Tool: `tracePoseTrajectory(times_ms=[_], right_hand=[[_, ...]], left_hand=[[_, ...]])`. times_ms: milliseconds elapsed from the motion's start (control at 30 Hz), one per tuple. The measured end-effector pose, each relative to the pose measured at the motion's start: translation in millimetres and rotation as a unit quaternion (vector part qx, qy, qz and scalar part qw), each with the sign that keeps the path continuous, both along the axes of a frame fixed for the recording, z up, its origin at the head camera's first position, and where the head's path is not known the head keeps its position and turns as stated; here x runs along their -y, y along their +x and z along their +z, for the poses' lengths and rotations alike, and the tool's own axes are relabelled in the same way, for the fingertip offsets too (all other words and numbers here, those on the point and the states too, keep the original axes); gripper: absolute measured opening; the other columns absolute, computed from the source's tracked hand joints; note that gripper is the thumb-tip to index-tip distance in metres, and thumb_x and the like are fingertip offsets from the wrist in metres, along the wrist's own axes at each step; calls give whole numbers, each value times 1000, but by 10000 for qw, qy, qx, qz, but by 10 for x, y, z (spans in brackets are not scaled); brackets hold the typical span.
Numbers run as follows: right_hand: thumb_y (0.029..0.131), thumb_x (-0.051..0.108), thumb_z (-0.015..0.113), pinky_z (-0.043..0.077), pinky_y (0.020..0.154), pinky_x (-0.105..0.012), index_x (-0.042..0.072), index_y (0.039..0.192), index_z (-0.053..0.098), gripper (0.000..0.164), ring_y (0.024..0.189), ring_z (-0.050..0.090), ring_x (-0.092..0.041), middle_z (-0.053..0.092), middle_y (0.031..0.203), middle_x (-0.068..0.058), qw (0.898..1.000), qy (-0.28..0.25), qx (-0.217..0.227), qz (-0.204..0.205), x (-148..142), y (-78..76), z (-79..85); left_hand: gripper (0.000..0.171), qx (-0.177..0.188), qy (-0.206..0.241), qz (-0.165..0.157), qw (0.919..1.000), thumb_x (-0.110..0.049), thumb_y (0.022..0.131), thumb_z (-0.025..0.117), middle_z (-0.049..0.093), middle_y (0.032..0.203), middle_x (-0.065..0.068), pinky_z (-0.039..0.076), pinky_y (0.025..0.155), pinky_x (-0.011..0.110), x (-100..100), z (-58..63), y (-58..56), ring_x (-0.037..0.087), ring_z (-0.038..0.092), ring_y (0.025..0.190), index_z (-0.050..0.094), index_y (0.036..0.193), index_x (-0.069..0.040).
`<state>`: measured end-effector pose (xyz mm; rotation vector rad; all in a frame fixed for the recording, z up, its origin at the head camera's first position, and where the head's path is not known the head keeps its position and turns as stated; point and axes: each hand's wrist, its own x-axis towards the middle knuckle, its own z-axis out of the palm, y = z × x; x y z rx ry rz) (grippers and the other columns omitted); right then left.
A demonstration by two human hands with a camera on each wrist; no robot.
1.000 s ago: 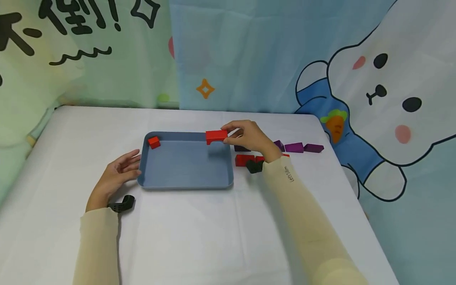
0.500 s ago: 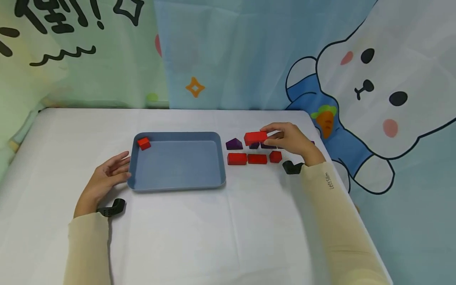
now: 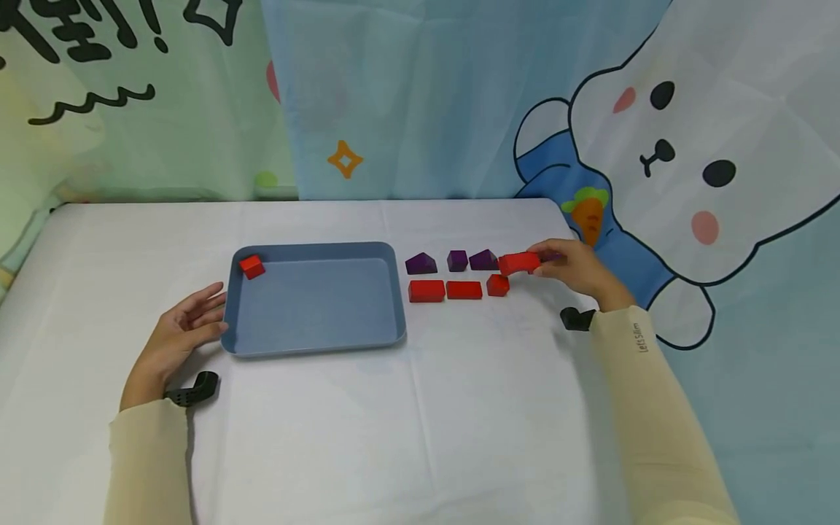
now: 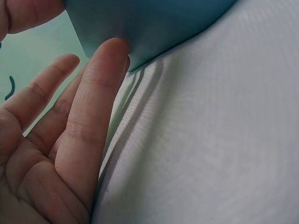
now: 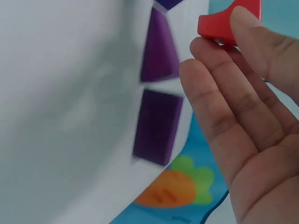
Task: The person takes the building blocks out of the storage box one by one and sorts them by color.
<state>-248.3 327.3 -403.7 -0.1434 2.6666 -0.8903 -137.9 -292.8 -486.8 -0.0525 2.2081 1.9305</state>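
My right hand (image 3: pixel 577 270) pinches a red arch block (image 3: pixel 518 262) between thumb and fingers, over the right part of the table. In the right wrist view the block's (image 5: pixel 222 23) curved cutout shows beside the thumb. Fingers of my left hand (image 3: pixel 187 324) are spread, with the tips right at the left wall of a blue-grey tray (image 3: pixel 315 347). The left wrist view shows those fingers (image 4: pixel 96 93) straight against the tray's outer side (image 4: pixel 135 28). One small red block (image 3: pixel 252 267) lies in the tray's far left corner.
Red blocks (image 3: pixel 426 292) form a row right of the tray. Behind them stand several purple blocks (image 3: pixel 421 264); two more purple blocks (image 5: pixel 159 126) show below the right hand in its wrist view. A printed curtain (image 3: pixel 420 102) hangs behind the table's far edge.
My right hand has carried the red arch block from over the tray's right end rightward to beyond the block rows, and lower. The left hand stays at the tray; the head view has shifted.
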Motion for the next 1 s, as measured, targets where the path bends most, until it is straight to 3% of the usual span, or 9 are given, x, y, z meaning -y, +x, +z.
tracePoseTrajectory(times_ms=[333, 467, 667, 833, 1000], right_hand=[[108, 4, 64, 40, 118, -69, -3, 153, 53, 47, 140, 44, -55, 45, 156, -35, 9969, 231, 622, -430, -207, 20, -186], [107, 1, 64, 40, 117, -69, -5, 152, 53, 47, 138, 46, -56, 46, 155, -36, 9967, 269, 596, -475, -188, 55, -292], [105, -2, 66, 41, 118, -67, -6, 151, 54, 48, 139, 45, -56, 49, 152, -37, 9974, 306, 488, -441, -166, 71, -356], [105, -7, 63, 43, 115, -67, -9, 158, 41, 57, 137, 48, -57, 49, 149, -39, 9977, 364, 514, -230, -152, 73, -222], [106, -5, 61, 46, 112, -68, -6, 160, 38, 59, 134, 51, -56, 54, 146, -38, 9985, 508, 130, -185, 5, 101, 50]], left_hand=[[79, 91, 167, 59, 9998, 5, 98, 70, 63, 118, -34, 54, 90, 11, 20, -22, -5, -13, 64, 109, 31, 166, 7], [78, 41, 101, 61, 9999, 5, 98, 69, 62, 119, -31, 54, 90, 12, 12, -34, 2, -12, 65, 108, 31, 166, 8], [78, 95, -70, 80, 9999, 2, 98, 70, 62, 134, -18, 54, 90, 12, 14, -32, 8, -11, 64, 108, 32, 166, 6], [79, 112, -9, 68, 9999, 2, 98, 71, 62, 134, -18, 55, 91, 13, 9, -27, -5, -11, 65, 109, 32, 167, 5], [79, 105, -41, 17, 9999, 1, 99, 70, 60, 134, -19, 55, 91, 13, 0, -28, -29, -12, 64, 109, 30, 168, 4]])
